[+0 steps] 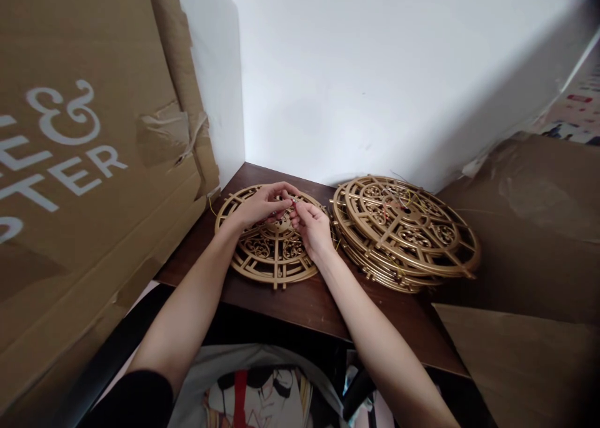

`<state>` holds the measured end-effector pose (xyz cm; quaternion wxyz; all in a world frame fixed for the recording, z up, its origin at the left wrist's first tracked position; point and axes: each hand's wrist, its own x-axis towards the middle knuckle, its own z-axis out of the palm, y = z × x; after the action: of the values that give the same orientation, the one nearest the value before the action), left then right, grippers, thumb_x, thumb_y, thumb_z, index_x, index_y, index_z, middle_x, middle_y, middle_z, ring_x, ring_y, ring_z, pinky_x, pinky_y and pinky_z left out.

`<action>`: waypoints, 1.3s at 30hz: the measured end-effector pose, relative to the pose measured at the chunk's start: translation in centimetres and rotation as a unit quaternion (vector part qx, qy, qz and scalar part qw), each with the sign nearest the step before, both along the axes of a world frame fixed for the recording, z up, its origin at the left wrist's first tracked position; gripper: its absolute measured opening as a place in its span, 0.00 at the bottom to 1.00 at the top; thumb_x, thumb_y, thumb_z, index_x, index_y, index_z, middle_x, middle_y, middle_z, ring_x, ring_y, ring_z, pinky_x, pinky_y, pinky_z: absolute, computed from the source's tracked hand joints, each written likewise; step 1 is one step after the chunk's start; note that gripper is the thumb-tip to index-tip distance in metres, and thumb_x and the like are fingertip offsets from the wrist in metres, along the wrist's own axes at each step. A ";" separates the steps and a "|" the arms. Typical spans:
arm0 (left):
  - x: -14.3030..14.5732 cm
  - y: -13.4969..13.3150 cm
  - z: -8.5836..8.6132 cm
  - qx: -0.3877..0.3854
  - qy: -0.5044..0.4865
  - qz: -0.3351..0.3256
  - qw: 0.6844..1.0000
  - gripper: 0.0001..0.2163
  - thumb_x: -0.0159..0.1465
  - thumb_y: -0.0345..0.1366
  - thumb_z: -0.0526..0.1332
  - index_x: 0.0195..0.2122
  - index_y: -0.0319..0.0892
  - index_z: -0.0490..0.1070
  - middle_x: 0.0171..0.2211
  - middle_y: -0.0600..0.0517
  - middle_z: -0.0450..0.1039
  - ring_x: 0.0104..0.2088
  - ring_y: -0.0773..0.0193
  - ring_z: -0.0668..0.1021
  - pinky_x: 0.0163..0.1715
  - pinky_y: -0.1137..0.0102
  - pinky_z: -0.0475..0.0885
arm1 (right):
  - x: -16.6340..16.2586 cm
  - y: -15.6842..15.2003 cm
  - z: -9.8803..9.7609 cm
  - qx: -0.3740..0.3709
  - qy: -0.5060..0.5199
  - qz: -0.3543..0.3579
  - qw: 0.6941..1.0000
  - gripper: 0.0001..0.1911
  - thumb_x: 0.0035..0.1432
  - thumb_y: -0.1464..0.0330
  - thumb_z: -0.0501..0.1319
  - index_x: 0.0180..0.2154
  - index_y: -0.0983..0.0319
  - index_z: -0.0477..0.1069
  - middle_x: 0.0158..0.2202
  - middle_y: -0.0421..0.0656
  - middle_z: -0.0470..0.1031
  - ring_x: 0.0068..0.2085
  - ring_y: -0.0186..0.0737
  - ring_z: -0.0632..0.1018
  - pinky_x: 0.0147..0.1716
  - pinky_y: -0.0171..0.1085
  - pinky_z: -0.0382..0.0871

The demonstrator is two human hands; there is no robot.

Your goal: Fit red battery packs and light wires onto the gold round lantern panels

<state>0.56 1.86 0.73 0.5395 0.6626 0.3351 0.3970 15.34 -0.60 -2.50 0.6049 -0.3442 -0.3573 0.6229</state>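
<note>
A round gold openwork clock-like frame (276,268) lies flat on the dark brown table, with scrollwork and spokes around a hub. Over its centre my left hand (267,204) and my right hand (312,228) meet at the fingertips. Both hands pinch at a tiny reddish and pale piece (294,202), perhaps a wire end or connector; it is too small to name. Thin yellow wire shows at the frame's edges. To the right stands a stack of similar gold frames (403,228), with loose thin wires on top.
A large cardboard box (94,228) with white lettering rises on the left. More cardboard (525,228) stands on the right, beyond the stack. A white wall (328,72) closes off the back of the brown table (300,303). Below the front edge is a grey bag (206,365) with printed items.
</note>
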 end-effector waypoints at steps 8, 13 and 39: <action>0.0 0.2 -0.2 -0.012 0.012 -0.009 1.000 0.09 0.61 0.38 0.62 0.41 0.44 0.74 0.19 0.56 0.64 0.17 0.73 0.63 0.16 0.76 0.55 | 0.1 0.1 0.1 -0.001 -0.010 0.004 1.000 0.13 0.43 0.63 0.72 0.25 0.62 0.71 0.21 0.36 0.74 0.21 0.26 0.70 0.22 0.28 0.65; 0.3 0.3 -0.4 -0.049 -0.035 -0.001 0.998 0.08 0.59 0.37 0.63 0.39 0.44 0.75 0.21 0.55 0.65 0.19 0.73 0.64 0.16 0.76 0.52 | -0.2 -0.2 0.1 0.038 -0.002 -0.013 0.999 0.14 0.45 0.61 0.71 0.30 0.61 0.70 0.24 0.36 0.76 0.23 0.28 0.73 0.25 0.30 0.68; 0.6 -0.1 -0.3 -0.038 -0.064 -0.015 0.997 0.08 0.60 0.37 0.63 0.40 0.43 0.73 0.22 0.55 0.64 0.20 0.73 0.64 0.16 0.77 0.54 | -0.3 0.3 -1.0 0.071 -0.028 -0.057 0.996 0.12 0.45 0.64 0.70 0.31 0.62 0.73 0.24 0.37 0.77 0.25 0.31 0.75 0.28 0.32 0.69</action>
<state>1.19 1.74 0.41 0.5910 0.6196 0.3046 0.4171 15.08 -0.29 -3.48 0.6518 -0.3375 -0.3969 0.5511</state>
